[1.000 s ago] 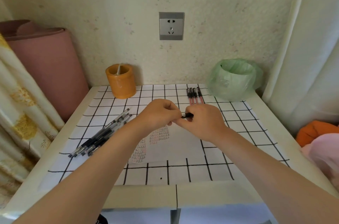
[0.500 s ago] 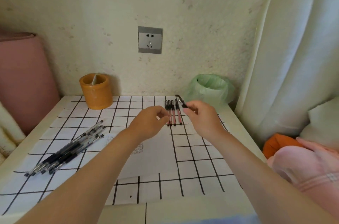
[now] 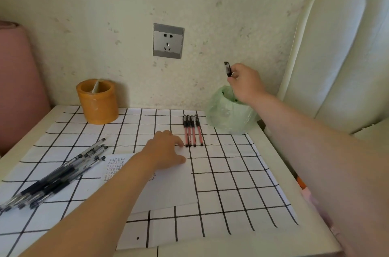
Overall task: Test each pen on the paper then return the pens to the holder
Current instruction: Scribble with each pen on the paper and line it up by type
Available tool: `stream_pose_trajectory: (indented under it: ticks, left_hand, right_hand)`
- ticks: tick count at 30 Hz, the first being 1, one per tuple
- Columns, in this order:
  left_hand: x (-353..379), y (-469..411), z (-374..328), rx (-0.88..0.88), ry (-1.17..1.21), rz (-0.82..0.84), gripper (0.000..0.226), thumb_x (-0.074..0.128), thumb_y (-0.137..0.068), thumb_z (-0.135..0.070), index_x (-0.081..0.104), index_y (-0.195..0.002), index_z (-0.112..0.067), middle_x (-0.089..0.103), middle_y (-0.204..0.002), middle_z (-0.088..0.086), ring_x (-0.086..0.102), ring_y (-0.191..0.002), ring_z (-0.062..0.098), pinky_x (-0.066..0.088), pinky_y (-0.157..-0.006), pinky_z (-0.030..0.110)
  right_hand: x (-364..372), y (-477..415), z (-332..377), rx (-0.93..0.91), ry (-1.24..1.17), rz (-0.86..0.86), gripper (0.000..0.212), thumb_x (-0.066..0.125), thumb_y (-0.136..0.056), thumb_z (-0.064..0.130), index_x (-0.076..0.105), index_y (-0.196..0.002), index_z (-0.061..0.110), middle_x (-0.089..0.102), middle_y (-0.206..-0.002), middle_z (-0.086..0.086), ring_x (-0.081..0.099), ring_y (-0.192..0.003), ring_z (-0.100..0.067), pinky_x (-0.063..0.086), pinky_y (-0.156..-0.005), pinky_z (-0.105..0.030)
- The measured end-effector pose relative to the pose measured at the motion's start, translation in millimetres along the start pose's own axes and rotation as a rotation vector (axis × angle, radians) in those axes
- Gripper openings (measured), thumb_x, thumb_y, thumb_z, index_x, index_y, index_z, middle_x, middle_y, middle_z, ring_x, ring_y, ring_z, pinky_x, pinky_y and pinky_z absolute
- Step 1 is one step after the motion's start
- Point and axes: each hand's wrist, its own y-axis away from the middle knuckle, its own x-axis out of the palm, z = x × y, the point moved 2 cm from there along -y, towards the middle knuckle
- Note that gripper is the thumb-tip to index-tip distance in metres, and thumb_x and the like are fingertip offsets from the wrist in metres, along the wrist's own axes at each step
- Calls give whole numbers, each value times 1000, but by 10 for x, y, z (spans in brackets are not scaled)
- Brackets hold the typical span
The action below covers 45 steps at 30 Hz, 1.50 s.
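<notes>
Our right hand (image 3: 246, 84) pinches a black pen (image 3: 228, 69) upright, right above the green-lined bin (image 3: 229, 117). Our left hand (image 3: 166, 150) rests relaxed on the paper (image 3: 168, 189). We see four red pens (image 3: 192, 130) lined up beside the bin, with the orange holder (image 3: 97, 103) well apart at back left

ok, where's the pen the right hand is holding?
Head view, upper right: pen pinched in the right hand, above the green-bagged container, right of the wall socket.

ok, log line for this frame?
right hand: holds pen over green-bagged bin | left hand: rests on paper | red pens: four in row
</notes>
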Motion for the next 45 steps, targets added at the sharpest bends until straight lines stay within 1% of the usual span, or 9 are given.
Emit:
stream_pose_trajectory:
  ticks: [9,12,14,17,21,29,34,41,45]
  left_hand:
    - [56,-47,43,21,-2,-18,49,68,-85,-48,55,-131,-36,43,-133,-3,34,-130,19,38,-103,35]
    - [63,-64,47,26,-1,-20,48,68,-85,-48,55,-130,-36,43,-134,-3,33,-130,18,38,-102,34]
    - [65,-68,54,28,1,-24,47,68,-85,-48,55,-130,-36,43,-133,-3,33,-129,18,38,-103,34]
    - [52,-47,70,39,20,-31,48,67,-87,-46,54,-132,-34,45,-133,-4,35,-128,17,39,-102,34]
    - [-26,39,114,57,92,-79,44,65,-91,-42,54,-132,-32,50,-129,-6,38,-126,15,39,-98,29]
    - [-462,446,526,-33,107,-266,33,67,-91,-37,61,-123,-30,57,-112,-9,51,-106,11,49,-91,30]
    - [-717,814,1071,-142,35,-325,23,66,-91,-31,63,-114,-29,59,-104,-9,56,-96,10,50,-83,28]
    - [-926,1302,1665,-190,-40,-258,7,68,-87,-32,62,-89,-34,59,-96,-11,58,-93,11,51,-80,30]
    - [-922,1506,1854,-224,-2,-148,19,78,-77,-39,65,-90,-31,56,-96,-9,58,-90,10,53,-78,29]
  right_hand:
    - [379,-155,-429,171,342,353,13,56,-88,14,66,-81,14,69,-88,-10,66,-85,-32,55,-76,-37]
    - [349,-200,-382,178,371,361,21,60,-89,24,73,-100,12,71,-103,-11,66,-94,-32,56,-87,-42]
    - [306,-198,-289,163,351,329,27,60,-90,18,70,-112,7,68,-116,-13,64,-106,-33,53,-95,-43]
    - [272,-170,-103,107,232,235,28,56,-89,11,68,-115,12,65,-124,-8,60,-116,-28,48,-100,-37]
    - [348,19,305,15,117,241,24,53,-92,16,71,-109,17,68,-115,-2,62,-106,-21,49,-92,-30]
    - [891,676,1138,-128,-62,438,19,56,-94,20,71,-105,19,58,-95,10,59,-94,-12,45,-80,-24]
    - [1338,1068,1662,-252,-89,600,19,57,-94,19,71,-107,21,67,-110,3,63,-100,-14,51,-89,-30]
    - [1819,1550,2229,-460,-40,750,23,60,-85,15,72,-96,31,68,-98,11,63,-93,-12,54,-84,-38]
    - [1947,1719,2387,-586,26,737,17,67,-85,22,72,-100,28,66,-100,9,60,-93,-13,52,-81,-35]
